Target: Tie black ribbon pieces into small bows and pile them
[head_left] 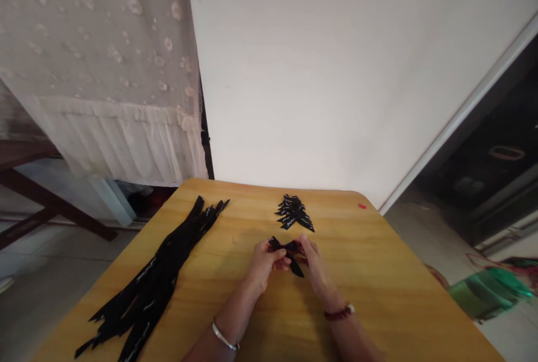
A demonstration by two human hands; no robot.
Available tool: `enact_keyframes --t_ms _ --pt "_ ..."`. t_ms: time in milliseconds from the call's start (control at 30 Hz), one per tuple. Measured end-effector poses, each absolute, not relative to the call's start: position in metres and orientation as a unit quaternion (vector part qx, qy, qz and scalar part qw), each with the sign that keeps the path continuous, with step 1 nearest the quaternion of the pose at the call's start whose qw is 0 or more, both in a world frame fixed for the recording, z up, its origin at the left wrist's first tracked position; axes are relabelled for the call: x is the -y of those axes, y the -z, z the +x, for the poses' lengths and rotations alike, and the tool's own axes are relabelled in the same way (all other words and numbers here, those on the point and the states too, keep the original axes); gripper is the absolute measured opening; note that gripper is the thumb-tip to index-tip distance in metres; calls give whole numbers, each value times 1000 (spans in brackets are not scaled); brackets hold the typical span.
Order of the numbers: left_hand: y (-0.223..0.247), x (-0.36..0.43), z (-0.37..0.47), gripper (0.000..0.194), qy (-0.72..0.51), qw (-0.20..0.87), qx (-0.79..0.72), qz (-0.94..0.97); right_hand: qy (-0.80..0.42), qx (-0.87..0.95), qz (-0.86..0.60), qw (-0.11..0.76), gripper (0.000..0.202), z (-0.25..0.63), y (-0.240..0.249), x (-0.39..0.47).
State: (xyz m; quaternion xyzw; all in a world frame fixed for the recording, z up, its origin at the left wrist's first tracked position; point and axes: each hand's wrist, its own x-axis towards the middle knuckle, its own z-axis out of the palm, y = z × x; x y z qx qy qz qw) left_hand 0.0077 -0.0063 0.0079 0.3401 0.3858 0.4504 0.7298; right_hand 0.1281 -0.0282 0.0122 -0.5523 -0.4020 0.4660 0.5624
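1. Hands are meeting over the middle of the round-cornered yellow wooden table (378,272); the left hand (264,264) and the right hand (313,264) are both pinching one small black ribbon bow (286,251) between fingers and thumbs.
2. The left hand is closing on the left loop of the bow, and the right hand is gripping its right side near the knot; one tail of the ribbon is hanging down between the two hands, just above the table top.
3. A thin silver bangle (225,338) is sitting on the left wrist, and a dark red beaded bracelet (338,312) is sitting on the right wrist.
4. Just behind the hands, a small pile of finished black ribbon bows (294,213) is lying on the table, near the far edge.
5. Well to the left, a long bundle of black ribbon strips with white printed lettering (155,281) is lying diagonally, from the far edge toward the near left corner.
6. A tiny red object (362,205) is lying near the far right corner; I cannot tell what it is.
7. Beyond the table, a white wall (328,70) is standing, and a cream lace cloth with a flower pattern (105,70) is hanging at the left.
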Motion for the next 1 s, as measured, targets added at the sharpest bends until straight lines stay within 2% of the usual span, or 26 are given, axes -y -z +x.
enact_keyframes --t_ms 200,367,1000 --pt "-9 8 8 17 -440 714 -396 374 -440 496 -518 540 28 125 -9 24" --pt "-12 10 9 25 -428 731 -390 361 -437 510 -517 531 25 125 -12 24" --pt "-10 9 9 20 -451 720 -395 348 -381 529 -535 538 24 124 -4 23"
